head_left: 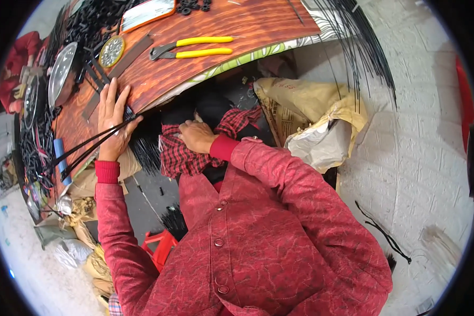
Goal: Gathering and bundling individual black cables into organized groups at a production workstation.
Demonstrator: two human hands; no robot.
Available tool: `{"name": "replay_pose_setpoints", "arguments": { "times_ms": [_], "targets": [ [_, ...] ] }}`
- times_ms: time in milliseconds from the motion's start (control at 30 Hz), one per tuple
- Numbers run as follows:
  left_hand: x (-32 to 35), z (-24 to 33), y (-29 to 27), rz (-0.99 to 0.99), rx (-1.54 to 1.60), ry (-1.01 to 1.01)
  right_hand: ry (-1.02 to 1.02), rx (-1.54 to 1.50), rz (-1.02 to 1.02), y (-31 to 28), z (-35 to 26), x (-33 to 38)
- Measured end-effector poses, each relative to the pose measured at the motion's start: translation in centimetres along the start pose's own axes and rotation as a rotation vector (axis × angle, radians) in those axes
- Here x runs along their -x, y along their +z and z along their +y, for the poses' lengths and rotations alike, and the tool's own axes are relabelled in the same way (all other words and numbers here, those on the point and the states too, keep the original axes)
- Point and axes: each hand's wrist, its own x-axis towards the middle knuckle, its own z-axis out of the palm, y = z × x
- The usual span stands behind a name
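My left hand [114, 120] rests flat on the edge of the wood-grain table [205, 63] and pins a few thin black strips [84, 150] that stick out to the lower left. My right hand [197, 136] is curled on a red-and-black checked cloth [187, 152] in my lap, below the table edge; whether it grips the cloth cannot be told. Both arms wear red sleeves. More black strips [145, 150] hang in a bundle beneath the table between the hands.
Yellow-handled pliers [195, 48] lie on the table. A round dial [111, 51], metal lids [61, 73], a white tray [147, 11] and heaps of black parts [89, 26] sit at the left. Open paper sacks [310, 126] stand right of my lap. Long black strips [363, 47] fan over the table's end.
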Motion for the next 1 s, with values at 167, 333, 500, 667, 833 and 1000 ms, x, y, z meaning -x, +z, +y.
{"name": "replay_pose_setpoints", "arguments": {
  "times_ms": [167,333,500,667,833,1000],
  "targets": [
    [0.1,-0.3,-0.4,-0.008,-0.039,-0.003,-0.086,-0.055,0.04,-2.3,-2.9,-0.3],
    [-1.2,-0.2,-0.4,-0.036,-0.032,-0.024,-0.266,-0.237,0.247,-9.0,-6.5,-0.7],
    [0.1,-0.9,-1.5,-0.03,-0.066,-0.047,-0.385,-0.301,0.486,-14.6,-11.2,-2.2],
    [0.1,-0.6,-1.7,-0.015,0.058,-0.026,-0.516,-0.114,0.382,-18.2,-13.5,-4.2],
    [1.3,-1.8,-1.0,-0.002,0.068,-0.059,-0.656,-0.006,0.089,-18.5,-15.5,-7.1],
    [1.4,-1.8,-1.2,0.074,0.181,0.007,-0.756,0.0,0.067,-17.5,-16.4,-8.4]
  ]
}}
